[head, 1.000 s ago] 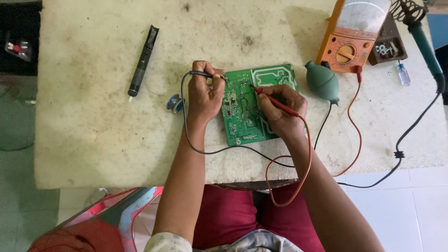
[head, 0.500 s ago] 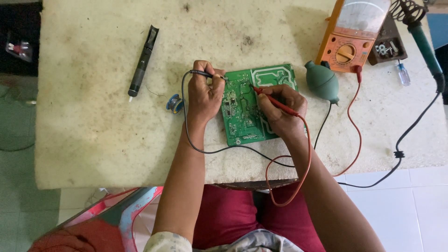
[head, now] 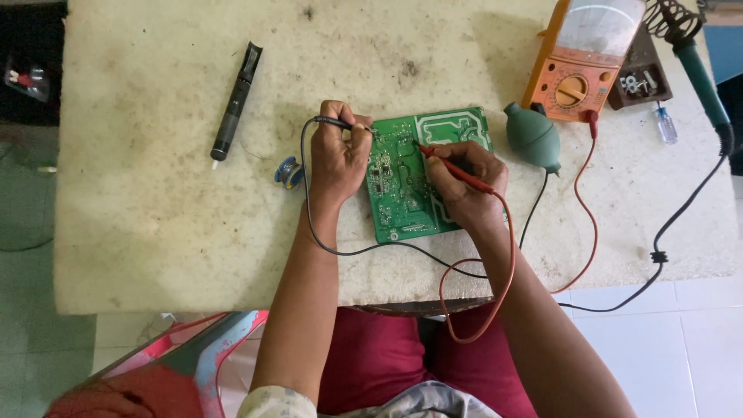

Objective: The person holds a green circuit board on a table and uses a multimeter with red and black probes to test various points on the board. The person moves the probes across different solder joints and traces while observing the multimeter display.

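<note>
A green circuit board [head: 410, 193] lies solder side up on the worn table [head: 155, 193]. My left hand [head: 338, 159] grips a black test probe [head: 340, 123] with its tip at the board's upper left edge. In my right hand [head: 464, 182] is a red test probe [head: 453, 170], its tip touching the board near the top middle. Red and black leads loop off the table's front edge and run back to an orange analog multimeter [head: 580, 66] at the far right.
A black desoldering pump [head: 236, 101] lies at the left. A small solder spool [head: 289, 172] sits beside my left hand. A green rubber blower bulb [head: 532, 138], a soldering iron [head: 696, 66] with black cord, and a small screwdriver [head: 664, 125] are at the right.
</note>
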